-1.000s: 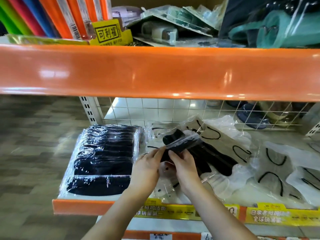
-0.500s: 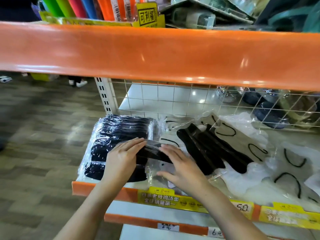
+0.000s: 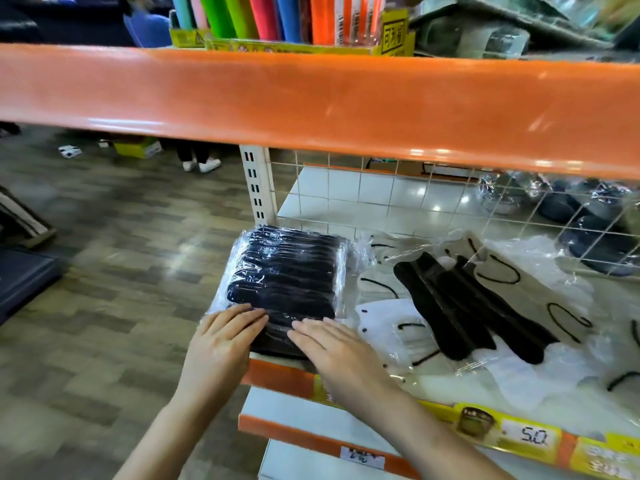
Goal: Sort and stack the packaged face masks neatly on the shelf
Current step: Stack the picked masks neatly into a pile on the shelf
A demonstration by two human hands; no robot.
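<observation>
On the shelf (image 3: pixel 277 375), both flat, open hands (image 3: pixel 277 337) press the mask stack (image 3: pixel 287 271).

Bright, even indoor light from above. Glare streaks on orange shelf beam (image 3: pixel 311 98) and plastic wrap of stacked masks (image 3: pixel 287 268). Floor (image 3: pixel 104 254) at left motion-smeared — wide-angle bending at edges, top-shelf goods soft.

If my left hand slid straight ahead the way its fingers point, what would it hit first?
Probably your right hand, whose fingertips lie just ahead of the left hand on the stack of black masks; depth is unclear.
</observation>
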